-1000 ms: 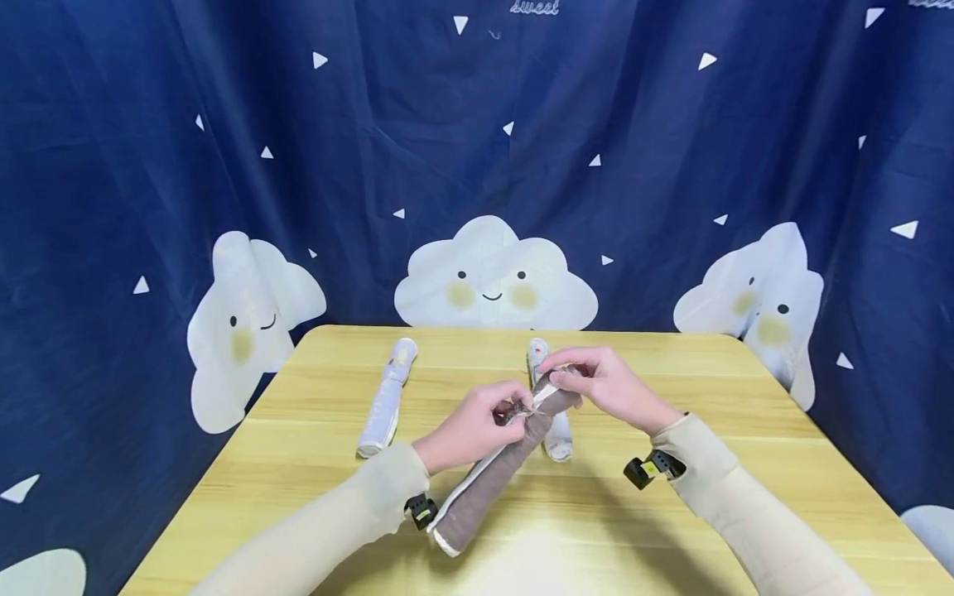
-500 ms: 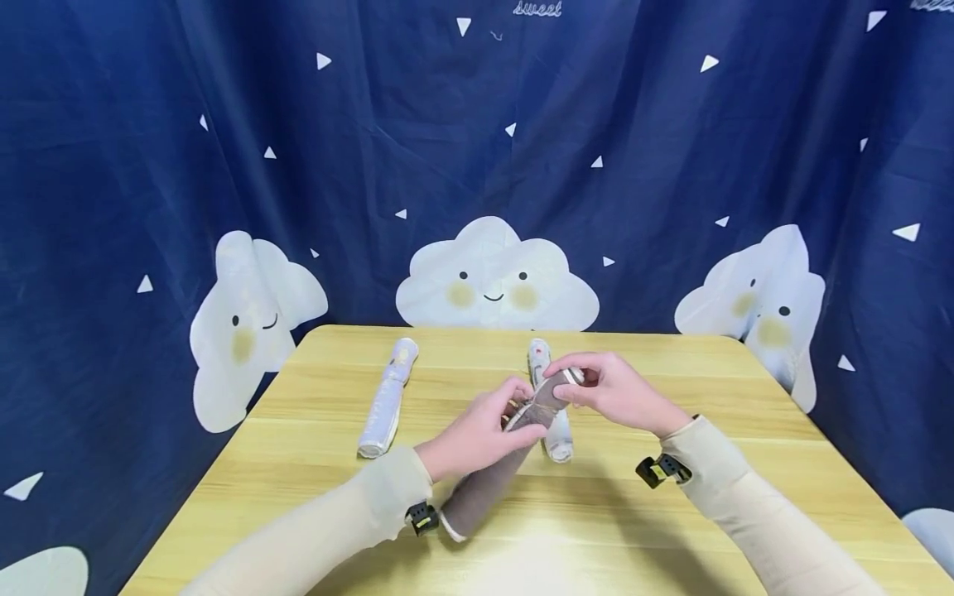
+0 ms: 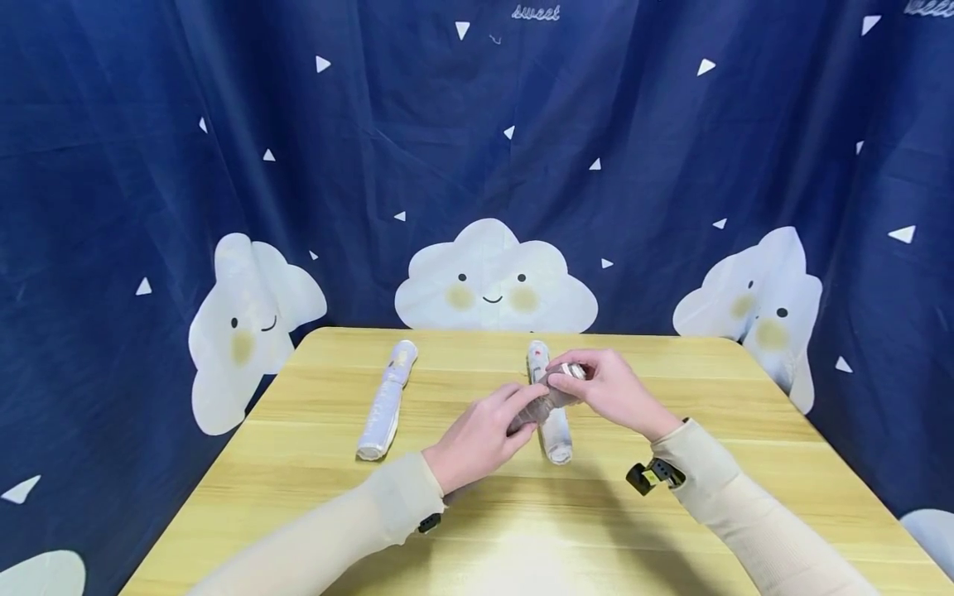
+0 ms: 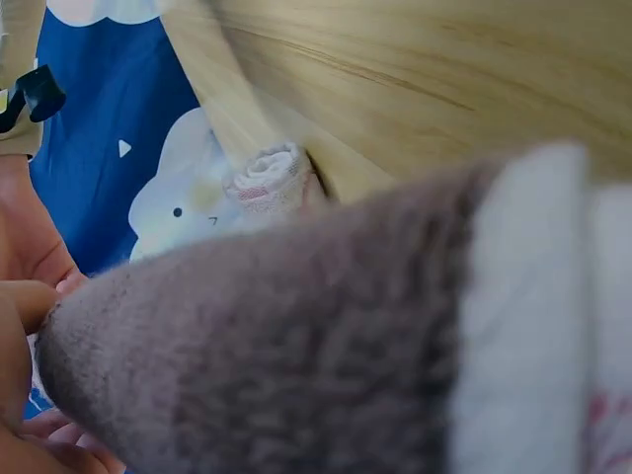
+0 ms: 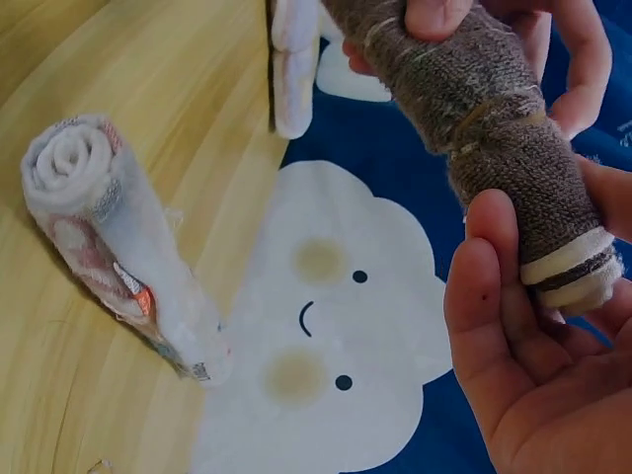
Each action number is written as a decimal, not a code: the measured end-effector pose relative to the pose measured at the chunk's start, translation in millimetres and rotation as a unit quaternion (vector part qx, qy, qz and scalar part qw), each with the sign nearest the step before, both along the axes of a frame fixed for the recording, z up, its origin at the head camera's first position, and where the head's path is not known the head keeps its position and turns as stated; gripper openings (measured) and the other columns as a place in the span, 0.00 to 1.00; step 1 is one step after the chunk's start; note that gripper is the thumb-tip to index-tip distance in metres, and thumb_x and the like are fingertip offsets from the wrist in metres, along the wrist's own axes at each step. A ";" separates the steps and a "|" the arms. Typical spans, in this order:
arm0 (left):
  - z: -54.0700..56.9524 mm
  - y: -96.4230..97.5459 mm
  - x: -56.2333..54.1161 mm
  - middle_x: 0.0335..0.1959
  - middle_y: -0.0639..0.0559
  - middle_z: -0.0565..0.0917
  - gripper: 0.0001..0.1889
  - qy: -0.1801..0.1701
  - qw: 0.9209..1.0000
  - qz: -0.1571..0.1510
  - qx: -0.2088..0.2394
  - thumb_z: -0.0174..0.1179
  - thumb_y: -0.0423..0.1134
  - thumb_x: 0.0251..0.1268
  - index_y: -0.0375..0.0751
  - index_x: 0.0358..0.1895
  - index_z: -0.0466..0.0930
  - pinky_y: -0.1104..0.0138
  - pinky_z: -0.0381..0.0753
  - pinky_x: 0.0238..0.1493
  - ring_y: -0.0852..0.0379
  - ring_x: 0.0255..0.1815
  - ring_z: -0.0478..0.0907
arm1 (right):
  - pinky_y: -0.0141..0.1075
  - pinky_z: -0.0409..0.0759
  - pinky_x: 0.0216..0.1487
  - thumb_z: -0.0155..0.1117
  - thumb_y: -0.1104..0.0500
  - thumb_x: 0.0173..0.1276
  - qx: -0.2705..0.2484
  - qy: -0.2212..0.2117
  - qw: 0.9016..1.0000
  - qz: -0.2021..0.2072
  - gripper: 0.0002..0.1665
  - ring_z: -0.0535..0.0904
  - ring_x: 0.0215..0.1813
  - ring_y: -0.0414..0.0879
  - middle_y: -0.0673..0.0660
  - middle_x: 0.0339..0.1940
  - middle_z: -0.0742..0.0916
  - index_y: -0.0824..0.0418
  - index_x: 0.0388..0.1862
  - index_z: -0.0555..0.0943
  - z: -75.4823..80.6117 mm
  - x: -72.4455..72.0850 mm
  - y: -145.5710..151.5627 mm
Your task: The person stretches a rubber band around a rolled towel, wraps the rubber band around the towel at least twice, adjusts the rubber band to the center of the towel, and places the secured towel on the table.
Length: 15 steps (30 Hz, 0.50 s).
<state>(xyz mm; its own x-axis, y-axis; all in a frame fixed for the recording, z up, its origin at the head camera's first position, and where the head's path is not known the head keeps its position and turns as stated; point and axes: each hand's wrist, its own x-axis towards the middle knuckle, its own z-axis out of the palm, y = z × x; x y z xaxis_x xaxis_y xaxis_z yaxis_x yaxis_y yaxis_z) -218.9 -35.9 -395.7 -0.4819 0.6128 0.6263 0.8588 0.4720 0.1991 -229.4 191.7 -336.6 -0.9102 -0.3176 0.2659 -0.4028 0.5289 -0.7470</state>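
A rolled brown towel (image 3: pixel 531 411) with white edging is held above the table by both hands. Its far end is in the grip of my right hand (image 3: pixel 619 399), thumb and fingers on either side. My left hand (image 3: pixel 477 439) holds it further down and hides its lower part in the head view. In the right wrist view, a thin band (image 5: pixel 499 111) circles the brown towel and pinches it in near the striped end. Filling much of the left wrist view is the towel's brown pile (image 4: pixel 267 346), blurred, with a white border.
Behind the held roll, a rolled white printed towel (image 3: pixel 556 439) lies on the wooden table (image 3: pixel 298 497). Further left lies a rolled lavender towel (image 3: pixel 383 406), narrowed by a tie. A dark blue curtain (image 3: pixel 350 165) with clouds hangs beyond the table.
My left fingers, bunched at the band a second ago, have spread and now hold the roll's body. The towel's lower end has gone out of sight behind that arm; the right hand barely moved.
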 end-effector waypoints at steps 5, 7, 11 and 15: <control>2.1 2.9 1.8 0.42 0.54 0.78 0.22 0.001 1.000 0.001 -0.028 0.63 0.36 0.68 0.48 0.64 0.74 0.79 0.72 0.29 0.66 0.29 0.72 | 0.34 0.79 0.28 0.71 0.55 0.66 -0.004 -0.008 1.000 -0.005 0.08 0.77 0.27 0.43 0.53 0.33 0.89 0.55 0.42 0.89 -2.5 1.2 1.8; 3.4 4.4 2.2 0.40 0.55 0.76 0.19 0.001 0.999 -0.002 -0.046 0.62 0.37 0.69 0.47 0.61 0.74 0.80 0.70 0.28 0.66 0.28 0.70 | 0.34 0.79 0.28 0.72 0.56 0.66 -0.004 -0.008 1.000 -0.012 0.07 0.77 0.27 0.43 0.52 0.33 0.89 0.55 0.41 0.89 -4.4 2.0 2.5; 6.4 7.0 3.9 0.37 0.55 0.74 0.14 -0.002 0.998 -0.007 -0.069 0.61 0.37 0.68 0.46 0.55 0.74 0.80 0.68 0.26 0.67 0.26 0.69 | 0.33 0.78 0.29 0.72 0.57 0.65 -0.004 -0.006 1.000 -0.021 0.06 0.78 0.29 0.43 0.51 0.33 0.89 0.56 0.40 0.90 -6.1 4.6 0.9; 5.9 8.8 4.7 0.35 0.56 0.72 0.09 -0.009 0.997 -0.010 -0.079 0.62 0.35 0.66 0.46 0.45 0.74 0.80 0.66 0.24 0.67 0.23 0.68 | 0.33 0.80 0.31 0.72 0.59 0.65 -0.004 -0.018 1.000 -0.017 0.07 0.82 0.31 0.42 0.51 0.33 0.90 0.58 0.40 0.90 -6.7 5.7 -2.0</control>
